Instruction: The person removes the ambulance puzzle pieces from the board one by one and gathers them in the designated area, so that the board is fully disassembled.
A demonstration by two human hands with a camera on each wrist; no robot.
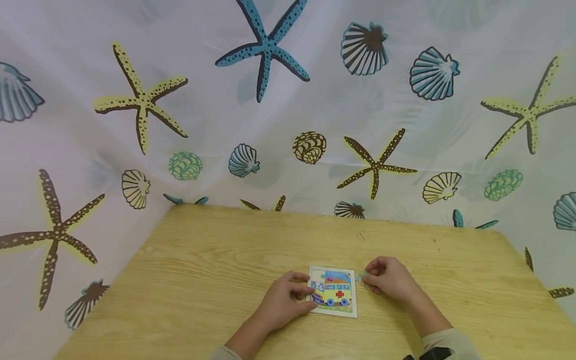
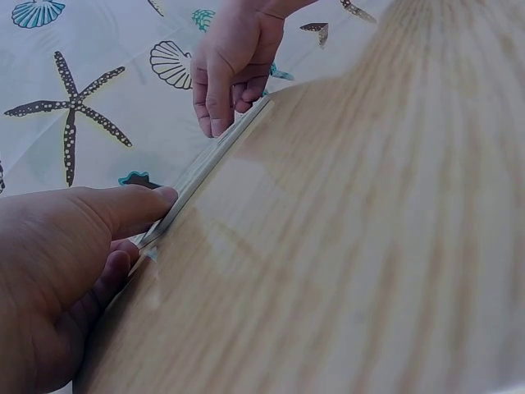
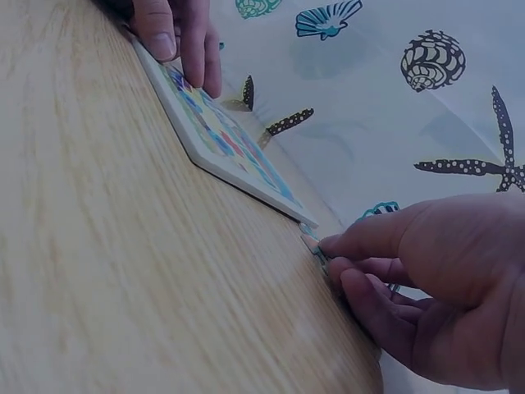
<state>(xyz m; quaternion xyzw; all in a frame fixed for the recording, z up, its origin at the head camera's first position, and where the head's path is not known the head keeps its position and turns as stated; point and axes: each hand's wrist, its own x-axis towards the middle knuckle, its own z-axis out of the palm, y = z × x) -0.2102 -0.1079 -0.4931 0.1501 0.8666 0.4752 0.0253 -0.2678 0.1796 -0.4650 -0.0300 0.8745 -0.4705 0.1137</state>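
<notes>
A small square jigsaw puzzle [image 1: 334,312] with a pale frame lies flat on the table, showing a yellow ambulance with a red cross. Its upper left part is paler than the rest of the picture. My left hand [image 1: 286,300] holds the puzzle by its left side, fingers over the picture and thumb at the lower left. Just right of the frame, my right hand [image 1: 390,279] pinches a small puzzle piece [image 1: 360,276] between thumb and fingers. In the right wrist view this piece [image 3: 311,241] is close to the frame's corner, partly hidden by the fingertips.
The light wood table [image 1: 216,250] extends around the puzzle on all sides. Behind it and at both sides hangs a white cloth [image 1: 288,115] printed with starfish and shells. A dark band [image 1: 435,354] shows at the right wrist.
</notes>
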